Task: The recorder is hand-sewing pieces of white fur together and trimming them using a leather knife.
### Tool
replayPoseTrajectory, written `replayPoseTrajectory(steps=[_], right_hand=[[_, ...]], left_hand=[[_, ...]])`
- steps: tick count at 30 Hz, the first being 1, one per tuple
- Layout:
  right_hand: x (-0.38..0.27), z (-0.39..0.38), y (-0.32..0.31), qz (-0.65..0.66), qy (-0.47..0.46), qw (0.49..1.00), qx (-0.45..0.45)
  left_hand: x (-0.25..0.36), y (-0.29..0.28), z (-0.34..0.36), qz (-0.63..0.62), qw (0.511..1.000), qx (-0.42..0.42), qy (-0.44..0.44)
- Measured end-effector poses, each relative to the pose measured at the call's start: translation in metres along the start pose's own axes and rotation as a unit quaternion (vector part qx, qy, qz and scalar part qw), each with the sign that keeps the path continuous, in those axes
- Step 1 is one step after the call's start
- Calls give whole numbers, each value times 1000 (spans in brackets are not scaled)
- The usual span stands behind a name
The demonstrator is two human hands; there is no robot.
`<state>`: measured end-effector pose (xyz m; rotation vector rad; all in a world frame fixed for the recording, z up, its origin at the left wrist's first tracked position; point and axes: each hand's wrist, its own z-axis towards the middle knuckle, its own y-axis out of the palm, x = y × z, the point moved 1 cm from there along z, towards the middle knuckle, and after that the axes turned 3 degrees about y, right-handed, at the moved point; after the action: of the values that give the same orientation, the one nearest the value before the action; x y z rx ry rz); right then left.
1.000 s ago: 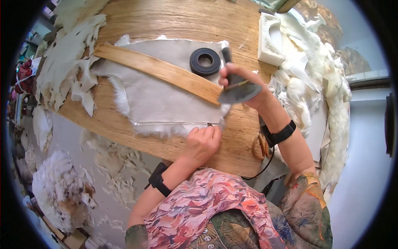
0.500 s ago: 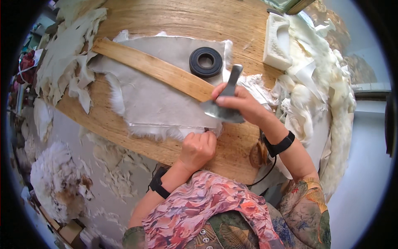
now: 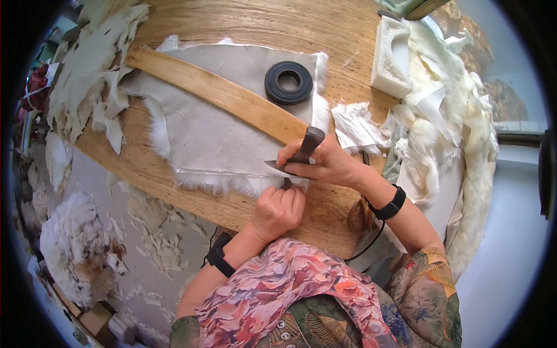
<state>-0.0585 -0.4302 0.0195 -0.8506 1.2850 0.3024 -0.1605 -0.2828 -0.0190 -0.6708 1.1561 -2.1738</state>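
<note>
Since the earlier frame, our right hand (image 3: 333,162) has brought the knife (image 3: 306,145) lower and further left, nearer to our left hand (image 3: 278,209), and the broad blade now shows almost edge-on. The left hand stays in about the same place.

Nearest us is a pink patterned cloth (image 3: 290,278), on the near side of the skin (image 3: 209,133), our landmark. The skin lies on the wooden table (image 3: 232,29), smooth grey side up, white fur showing along its edges. Our left hand is closed in a fist at the skin's near edge, close to its right corner; a small dark tip pokes out above the fingers, but we cannot tell what it belongs to. Just beyond, our right hand grips the knife by its dark handle above that same corner; whether the blade touches the skin, we cannot tell.

Further off, a wooden strip (image 3: 220,93) lies slantwise across the skin, and a black ring (image 3: 271,84) sits on the skin beyond the strip. To the skin's right we see a crumpled white scrap (image 3: 354,124) and, farther away, a white block (image 3: 389,84).
</note>
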Motion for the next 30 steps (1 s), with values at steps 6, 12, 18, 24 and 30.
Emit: replayPoseTrajectory(steps=[6, 12, 18, 24, 30], right_hand=[[1, -2, 2, 3, 2, 1000, -22], [-1, -1, 2, -65, 21, 996, -50], [7, -1, -4, -106, 21, 991, -79], [-10, -7, -11, 0, 58, 997, -44], [-38, 6, -58, 201, 180, 939, 214]], left_hand=[[0, -1, -1, -11, 1000, 16, 4], [-3, 2, -3, -19, 1000, 24, 8], [-12, 1, -1, -23, 999, 37, 4], [-17, -32, -5, -126, 989, 70, -42], [-52, -80, -51, -244, 950, -4, -195]])
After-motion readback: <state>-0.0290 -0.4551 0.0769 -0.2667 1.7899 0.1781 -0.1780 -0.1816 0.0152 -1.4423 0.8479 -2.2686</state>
